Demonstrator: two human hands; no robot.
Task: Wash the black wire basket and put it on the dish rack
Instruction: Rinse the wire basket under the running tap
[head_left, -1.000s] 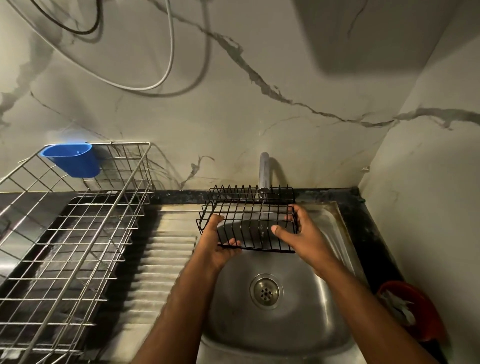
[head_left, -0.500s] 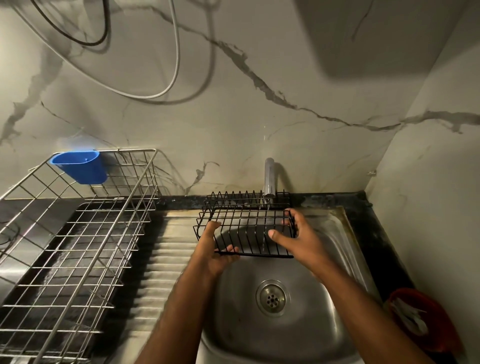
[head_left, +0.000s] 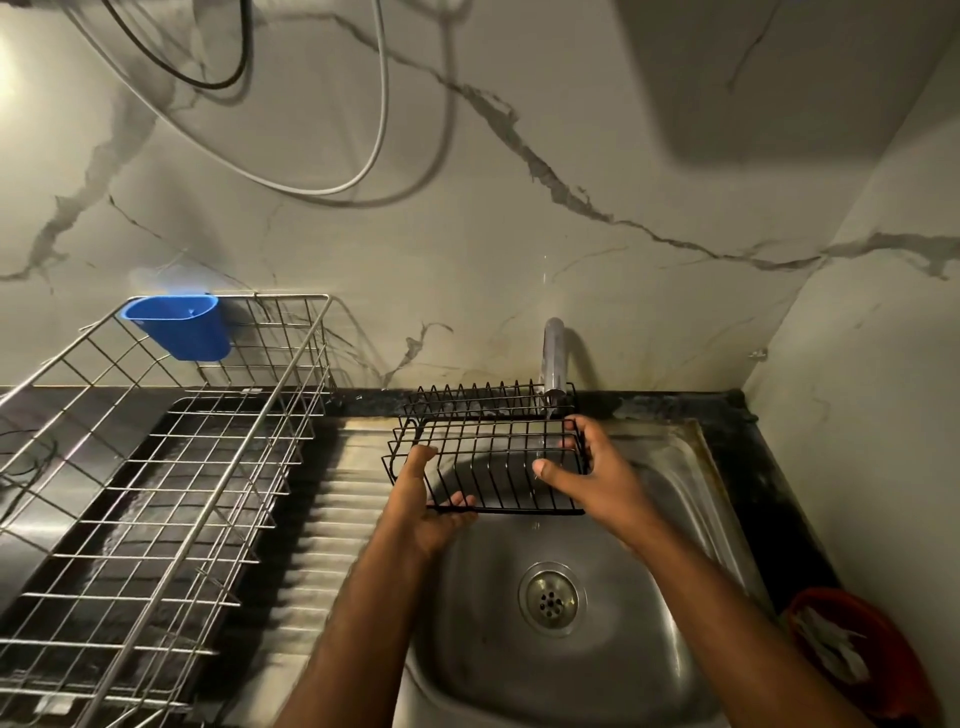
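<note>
The black wire basket (head_left: 493, 452) is held in the air over the steel sink (head_left: 670, 499), right under the tap (head_left: 554, 358), and nothing lies inside it. A thin stream of water falls through its wires near the right hand (head_left: 592, 480). The left hand (head_left: 423, 501) grips the basket's near left corner, thumb up along the side and fingertips curled under the bottom edge. The right hand clamps the right end, thumb across the front and fingers wrapped over the far rim. The basket's long axis runs from one hand to the other, its open side tipped toward the person, the near edge lower than the far one. Below both hands the sink bowl holds only the drain (head_left: 551, 598). Well left of the left hand stands the dish rack (head_left: 171, 467), bare, with a blue cup (head_left: 182, 327) hung on its far rim. Right of the right forearm sits a red bowl (head_left: 878, 654) with something pale and crumpled inside.
</note>
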